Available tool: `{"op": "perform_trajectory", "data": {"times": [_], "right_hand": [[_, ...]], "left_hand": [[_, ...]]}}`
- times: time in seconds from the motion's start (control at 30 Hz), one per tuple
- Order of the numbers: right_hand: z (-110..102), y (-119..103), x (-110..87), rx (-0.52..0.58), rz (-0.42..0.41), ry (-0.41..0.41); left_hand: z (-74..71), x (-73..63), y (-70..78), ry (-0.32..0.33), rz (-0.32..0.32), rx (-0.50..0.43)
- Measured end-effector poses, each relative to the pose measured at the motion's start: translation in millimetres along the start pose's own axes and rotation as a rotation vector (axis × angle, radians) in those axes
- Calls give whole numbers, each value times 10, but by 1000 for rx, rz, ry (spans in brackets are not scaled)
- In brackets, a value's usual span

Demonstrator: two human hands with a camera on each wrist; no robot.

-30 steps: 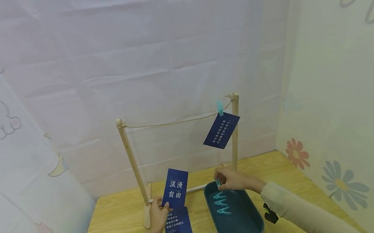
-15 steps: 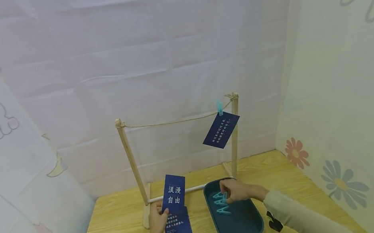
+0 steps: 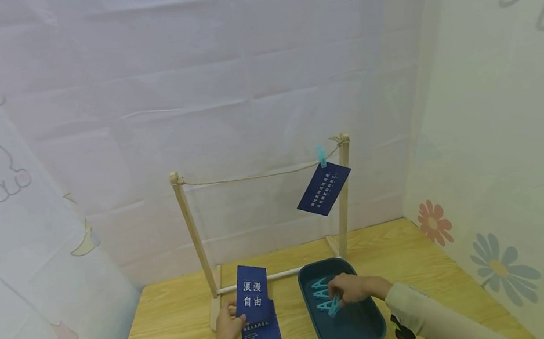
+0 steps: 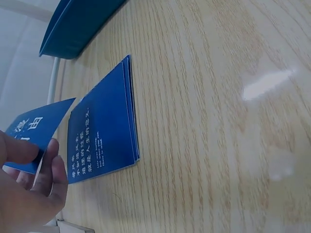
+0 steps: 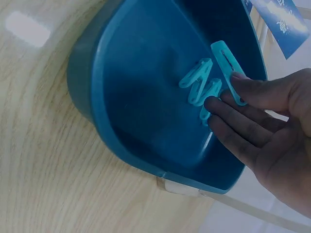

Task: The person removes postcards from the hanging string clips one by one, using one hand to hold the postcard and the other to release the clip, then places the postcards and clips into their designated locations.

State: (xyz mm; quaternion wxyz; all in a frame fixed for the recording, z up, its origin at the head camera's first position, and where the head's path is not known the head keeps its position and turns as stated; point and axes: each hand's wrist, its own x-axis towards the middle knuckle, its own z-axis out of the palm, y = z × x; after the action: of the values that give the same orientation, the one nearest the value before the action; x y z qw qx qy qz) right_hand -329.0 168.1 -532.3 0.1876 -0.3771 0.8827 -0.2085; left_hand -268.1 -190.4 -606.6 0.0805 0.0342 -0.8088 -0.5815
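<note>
My left hand pinches a dark blue printed card between thumb and fingers, tilted up above a stack of similar cards on the table. Over the dark teal tray, my right hand holds a light teal clothespin, thumb on one side and fingers on the other. Several more clothespins lie in a row on the tray's bottom, partly hidden behind the right fingers. Another blue card hangs slanted from the rope, clipped by a clothespin.
A wooden frame stands behind, with a left post, a right post and a rope strung between them. A white bar joins the feet. Printed cloth walls surround the wooden table.
The left hand has lowered the card toward the stack. My right hand has moved from the tray's far end toward the near side with the clothespin, turning it.
</note>
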Motion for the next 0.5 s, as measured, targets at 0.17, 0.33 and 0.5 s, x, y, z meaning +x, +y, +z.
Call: {"op": "perform_trajectory", "data": {"times": [0.17, 0.33, 0.5], "right_hand": [[65, 37, 0, -2, 2, 8], [129, 94, 7, -78, -20, 43], [153, 121, 2, -111, -25, 57]], "left_hand": [[-42, -30, -26, -64, -69, -33], [-71, -59, -65, -196, -108, -103], [-96, -100, -84, -274, -174, -83]]}}
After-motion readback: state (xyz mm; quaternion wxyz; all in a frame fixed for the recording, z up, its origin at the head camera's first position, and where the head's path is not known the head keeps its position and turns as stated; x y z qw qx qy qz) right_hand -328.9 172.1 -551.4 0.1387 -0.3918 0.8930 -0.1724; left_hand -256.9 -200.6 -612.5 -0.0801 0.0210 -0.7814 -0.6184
